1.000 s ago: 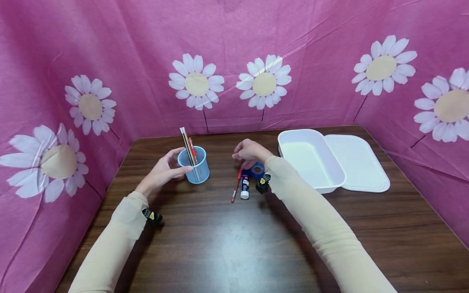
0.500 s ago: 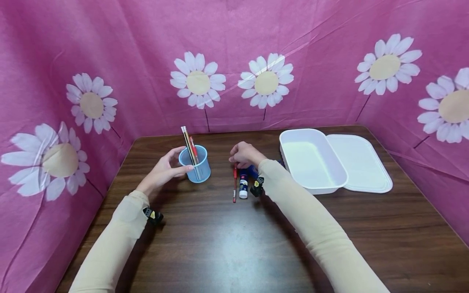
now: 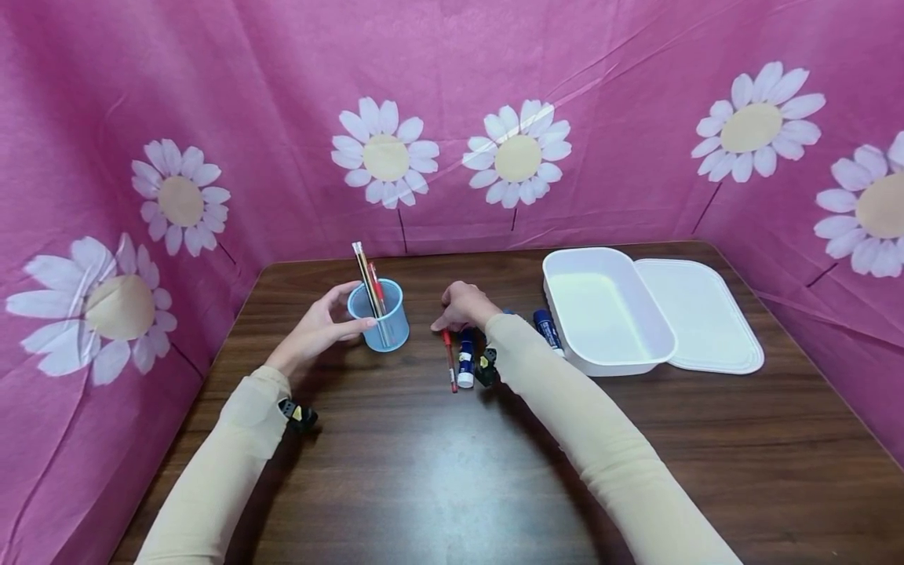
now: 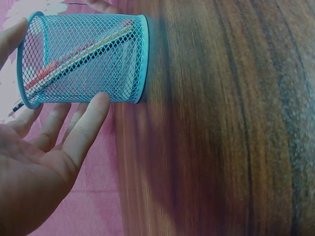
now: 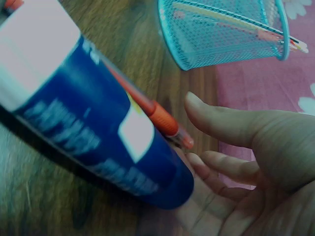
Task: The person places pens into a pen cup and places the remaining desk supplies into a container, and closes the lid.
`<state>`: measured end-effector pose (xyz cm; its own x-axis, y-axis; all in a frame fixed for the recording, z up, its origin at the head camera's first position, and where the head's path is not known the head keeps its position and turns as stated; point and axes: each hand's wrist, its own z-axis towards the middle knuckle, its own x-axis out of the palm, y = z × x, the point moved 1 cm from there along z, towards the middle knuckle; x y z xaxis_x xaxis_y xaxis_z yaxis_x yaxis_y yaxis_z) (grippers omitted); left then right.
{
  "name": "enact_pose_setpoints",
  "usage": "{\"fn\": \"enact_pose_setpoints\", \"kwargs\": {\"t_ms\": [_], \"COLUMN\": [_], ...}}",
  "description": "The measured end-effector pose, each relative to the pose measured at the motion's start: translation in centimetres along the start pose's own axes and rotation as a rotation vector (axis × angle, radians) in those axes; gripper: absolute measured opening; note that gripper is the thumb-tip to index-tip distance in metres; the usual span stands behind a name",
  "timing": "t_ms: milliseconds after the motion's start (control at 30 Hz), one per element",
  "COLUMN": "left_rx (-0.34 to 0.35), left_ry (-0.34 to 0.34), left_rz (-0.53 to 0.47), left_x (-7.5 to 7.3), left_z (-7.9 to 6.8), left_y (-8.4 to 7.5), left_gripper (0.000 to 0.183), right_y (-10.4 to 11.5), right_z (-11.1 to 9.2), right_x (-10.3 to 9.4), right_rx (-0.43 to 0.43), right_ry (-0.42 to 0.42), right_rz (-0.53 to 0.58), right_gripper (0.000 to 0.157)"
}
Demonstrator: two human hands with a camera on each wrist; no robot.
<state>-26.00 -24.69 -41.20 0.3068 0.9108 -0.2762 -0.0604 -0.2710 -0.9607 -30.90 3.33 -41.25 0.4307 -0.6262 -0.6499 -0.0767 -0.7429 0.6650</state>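
Observation:
My left hand (image 3: 318, 326) holds a light-blue mesh pen cup (image 3: 387, 336), with thumb and fingers on opposite sides. The cup stands upright on the table and contains pencils (image 3: 363, 271) and a red pen (image 3: 377, 284). My right hand (image 3: 464, 306) is low over the table, at the far end of a loose red pen (image 3: 450, 365). In the right wrist view the thumb (image 5: 221, 123) is apart from the fingers, and the pen's tip end (image 5: 170, 123) lies close to the fingertips. A blue glue stick (image 5: 98, 113) with a white cap lies beside that pen.
Another blue glue stick (image 3: 547, 328) lies right of the forearm, partly covered by the sleeve. Against it stands a white plastic box (image 3: 625, 369), lidless, with its white lid (image 3: 713, 314) lying flat on its right. A pink flowered cloth (image 3: 452, 47) hangs behind the table.
My right hand has moved slightly left and nearer to me. The loose red pen has turned on the table. The second glue stick has come into sight beside the sleeve. My left hand stays at the cup.

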Motion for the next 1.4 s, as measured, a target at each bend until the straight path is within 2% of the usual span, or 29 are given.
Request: {"fn": "enact_pose_setpoints", "kwargs": {"t_ms": [133,200,433,533,667,1000,1267,1400], "left_rx": [0.008,0.002,-0.013,-0.014,-0.016,-0.006,-0.002,-0.004], "left_ry": [0.000,-0.003,-0.003,0.001,0.005,0.003,-0.006,-0.005], "left_rz": [0.002,0.004,0.010,0.009,-0.001,-0.007,-0.001,-0.003], "left_x": [0.0,0.0,0.1,0.1,0.1,-0.2,0.0,0.3], "left_z": [-0.1,-0.1,0.0,0.0,0.0,-0.4,-0.4,-0.4], "left_y": [-0.1,-0.1,0.0,0.0,0.1,-0.2,0.0,0.0], "left_gripper": [0.079,0.080,0.081,0.081,0.082,0.082,0.082,0.082], "right_y": [0.1,0.1,0.1,0.0,-0.2,-0.3,0.2,0.6], "right_z": [0.1,0.1,0.0,0.0,0.0,0.0,-0.9,-1.2], "right_x": [0.2,0.3,0.8,0.8,0.9,1.0,0.5,0.1], "right_rx": [0.024,0.028,0.064,0.081,0.087,0.035,-0.006,-0.045], "right_ry": [0.006,0.006,-0.025,-0.028,-0.030,-0.014,0.082,0.144], "right_rz": [-0.103,-0.131,0.023,0.059,0.072,0.075,0.116,0.189], "right_gripper": [0.036,0.033,0.032,0.026,0.020,0.011,0.006,0.012]}}
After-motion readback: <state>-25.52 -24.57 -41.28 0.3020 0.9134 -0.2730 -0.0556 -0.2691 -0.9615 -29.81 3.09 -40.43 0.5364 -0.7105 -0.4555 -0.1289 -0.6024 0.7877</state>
